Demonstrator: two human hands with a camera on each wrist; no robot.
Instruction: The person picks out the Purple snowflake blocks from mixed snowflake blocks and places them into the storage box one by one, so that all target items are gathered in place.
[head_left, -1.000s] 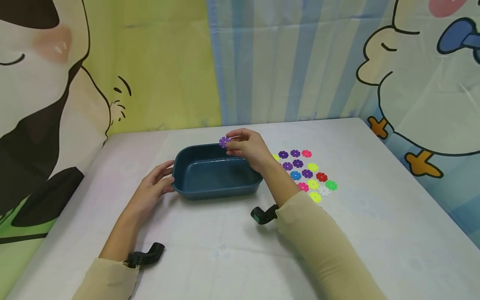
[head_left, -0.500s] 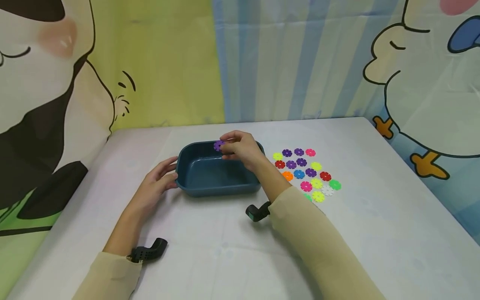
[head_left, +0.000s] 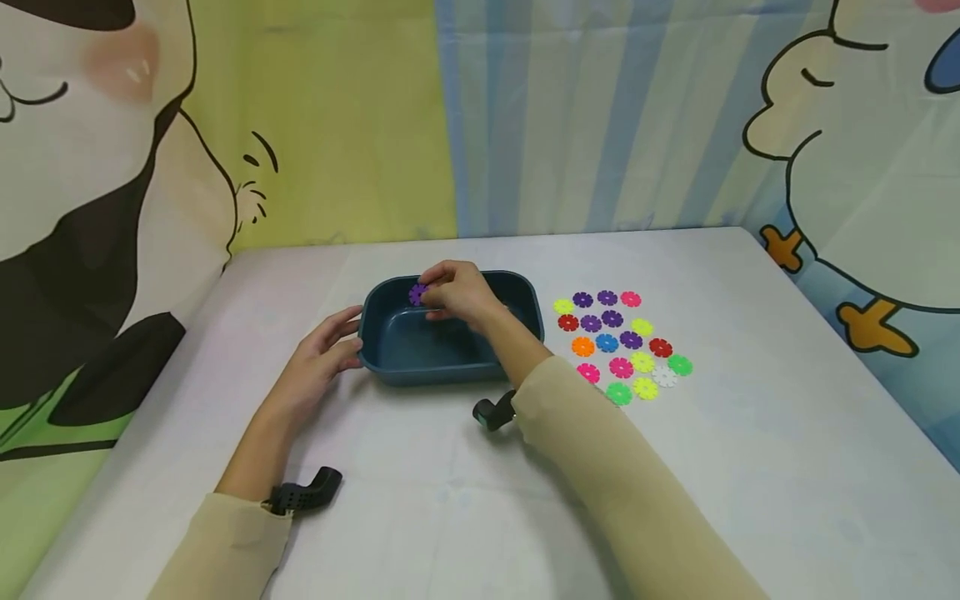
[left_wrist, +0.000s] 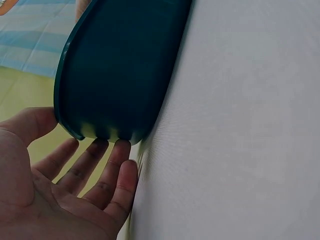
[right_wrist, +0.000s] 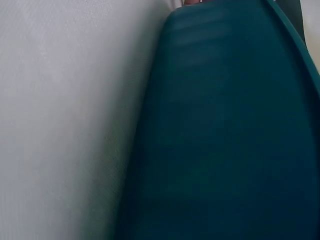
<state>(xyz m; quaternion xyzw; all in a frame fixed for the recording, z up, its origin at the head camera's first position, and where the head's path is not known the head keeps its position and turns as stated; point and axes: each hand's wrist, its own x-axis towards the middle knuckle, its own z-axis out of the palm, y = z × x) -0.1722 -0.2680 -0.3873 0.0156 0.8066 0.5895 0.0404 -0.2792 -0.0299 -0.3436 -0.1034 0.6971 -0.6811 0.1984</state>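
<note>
A dark blue plastic box (head_left: 438, 373) stands on the table. My right hand (head_left: 463, 296) is over its inside, pinching a purple snowflake disc (head_left: 417, 294) between thumb and fingers. The disc is held near the far inner wall, partly covered by the fingertips. My left hand (head_left: 318, 362) rests against the box's left end. In the left wrist view, spread fingertips of the left hand (left_wrist: 75, 185) touch the box's end wall, with the thumb near the rim. The box's side (right_wrist: 215, 120) fills much of the right wrist view; the right hand's own fingers are hidden there.
Right of the box lie several loose snowflake discs, among them a blue one (head_left: 607, 342), an orange one (head_left: 582, 347) and a white one (head_left: 664, 376). They lie flat on the white tablecloth (head_left: 420, 517). A printed curtain (head_left: 337, 150) hangs behind the table.
My right hand has moved left and lower with the purple disc, from above the far rim to inside the box's outline. The left hand has stayed at the box's end.
</note>
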